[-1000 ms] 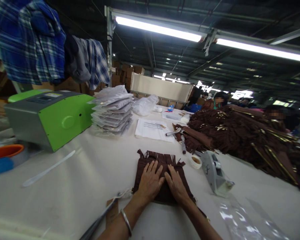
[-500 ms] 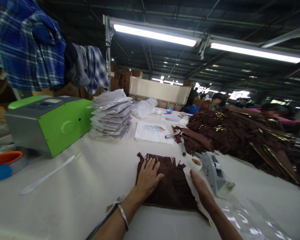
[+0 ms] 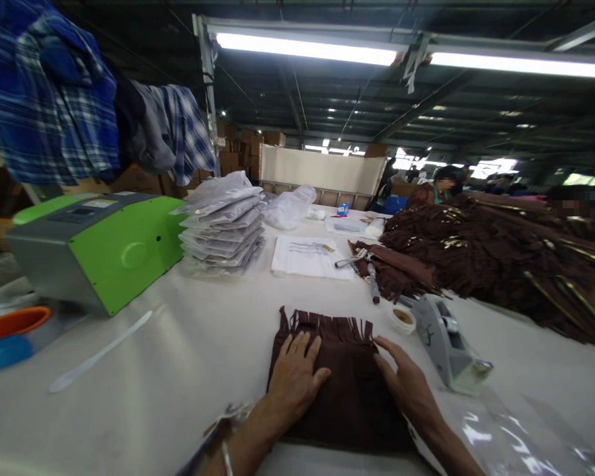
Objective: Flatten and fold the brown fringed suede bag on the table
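Note:
In front of me a dark brown fringed pouch (image 3: pixel 347 390) lies flat on the white table (image 3: pixel 188 370), its fringe toward the far side. My left hand (image 3: pixel 297 377) rests palm down on its left part, fingers spread. At the right edge of the pouch, my right hand (image 3: pixel 406 377) touches the fabric with its fingers stretched out and apart. Close to the right hand stand a grey tape dispenser (image 3: pixel 446 344) and a small roll of tape (image 3: pixel 402 320). Something strap-like under my left forearm is blurred and partly hidden.
A green and grey machine (image 3: pixel 129 251) stands at left, beside a stack of plastic-bagged items (image 3: pixel 223 231). A heap of brown fringed pieces (image 3: pixel 500 258) covers the right side. Clear plastic bags (image 3: pixel 506 430) lie at lower right, a white plastic strip (image 3: pixel 104 350) at left.
My right hand has come in against the pouch's right edge and its fingers have spread. The left hand stays on the pouch. The view has shifted slightly.

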Available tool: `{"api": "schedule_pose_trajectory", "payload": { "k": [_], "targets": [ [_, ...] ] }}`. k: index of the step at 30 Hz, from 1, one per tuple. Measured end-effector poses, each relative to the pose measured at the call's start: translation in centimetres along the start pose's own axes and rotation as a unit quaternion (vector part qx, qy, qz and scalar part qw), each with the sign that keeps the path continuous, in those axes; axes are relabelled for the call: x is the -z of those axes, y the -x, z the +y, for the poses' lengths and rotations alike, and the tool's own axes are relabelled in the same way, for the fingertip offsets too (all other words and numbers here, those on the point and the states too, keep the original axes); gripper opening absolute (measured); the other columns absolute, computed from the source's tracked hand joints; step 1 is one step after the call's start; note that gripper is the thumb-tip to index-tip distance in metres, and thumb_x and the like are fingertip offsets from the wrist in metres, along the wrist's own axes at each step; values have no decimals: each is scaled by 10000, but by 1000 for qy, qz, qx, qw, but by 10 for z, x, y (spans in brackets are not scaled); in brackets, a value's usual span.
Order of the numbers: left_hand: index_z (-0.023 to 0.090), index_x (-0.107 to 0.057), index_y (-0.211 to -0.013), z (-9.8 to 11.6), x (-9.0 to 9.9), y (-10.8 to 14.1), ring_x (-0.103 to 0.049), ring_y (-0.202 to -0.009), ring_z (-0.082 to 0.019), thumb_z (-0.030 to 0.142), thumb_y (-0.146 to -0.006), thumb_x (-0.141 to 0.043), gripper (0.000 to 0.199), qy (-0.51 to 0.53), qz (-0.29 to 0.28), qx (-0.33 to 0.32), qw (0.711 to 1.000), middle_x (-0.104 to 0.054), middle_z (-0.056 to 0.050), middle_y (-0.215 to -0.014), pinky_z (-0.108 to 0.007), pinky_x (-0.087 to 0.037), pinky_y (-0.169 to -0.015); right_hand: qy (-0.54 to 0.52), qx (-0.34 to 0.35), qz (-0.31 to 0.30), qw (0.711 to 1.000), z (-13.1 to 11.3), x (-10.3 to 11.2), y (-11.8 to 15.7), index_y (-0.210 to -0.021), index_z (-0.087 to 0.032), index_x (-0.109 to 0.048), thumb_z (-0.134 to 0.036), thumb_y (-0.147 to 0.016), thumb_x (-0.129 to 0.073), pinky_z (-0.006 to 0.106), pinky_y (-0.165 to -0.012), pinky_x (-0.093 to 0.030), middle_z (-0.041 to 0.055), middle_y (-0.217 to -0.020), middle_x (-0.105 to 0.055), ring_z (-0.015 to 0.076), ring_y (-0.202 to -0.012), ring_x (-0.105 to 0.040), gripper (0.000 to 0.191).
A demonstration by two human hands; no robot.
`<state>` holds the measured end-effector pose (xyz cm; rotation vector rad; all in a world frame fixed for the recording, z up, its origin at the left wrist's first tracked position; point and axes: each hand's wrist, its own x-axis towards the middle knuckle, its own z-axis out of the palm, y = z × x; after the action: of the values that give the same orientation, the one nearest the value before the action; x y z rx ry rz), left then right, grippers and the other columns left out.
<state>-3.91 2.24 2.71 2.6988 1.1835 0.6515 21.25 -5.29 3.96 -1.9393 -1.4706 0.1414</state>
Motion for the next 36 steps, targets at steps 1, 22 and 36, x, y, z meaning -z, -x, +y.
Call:
{"api": "schedule_pose_trajectory", "payload": {
  "k": [1, 22, 36],
  "targets": [
    [242, -446, -1391, 0, 0, 0, -426, -1350, -273, 571, -909, -467, 584, 1, 4, -2, 1000, -493, -101, -1441, -506, -335, -1141, 45, 38, -4, 998, -2, 0, -9, -1209, -171, -600, -359, -846, -441, 439, -1081, -393, 119, -1276, -631, 260, -1214, -555, 439],
    [269, -407, -1413, -1, -4, 2, -389, -1375, -264, 576, -919, -438, 582, 17, 21, -4, 1000, -458, -78, -1472, -504, -315, -1154, -26, 54, -53, 997, -15, -37, -3, -1146, -167, -665, -353, -879, -414, 465, -1076, -426, 105, -1230, -666, 264, -1176, -595, 411],
    [237, -345, -1439, 7, 22, 2, -344, -1400, -154, 314, -961, -459, 497, 76, 7, -119, 990, -412, -25, -1508, -350, -324, -1171, -215, 8, -162, 963, -69, -27, 18, -1437, -92, -387, -597, -917, -257, 417, -1187, -232, 139, -1504, -378, 221, -1395, -351, 737]
  ]
}}
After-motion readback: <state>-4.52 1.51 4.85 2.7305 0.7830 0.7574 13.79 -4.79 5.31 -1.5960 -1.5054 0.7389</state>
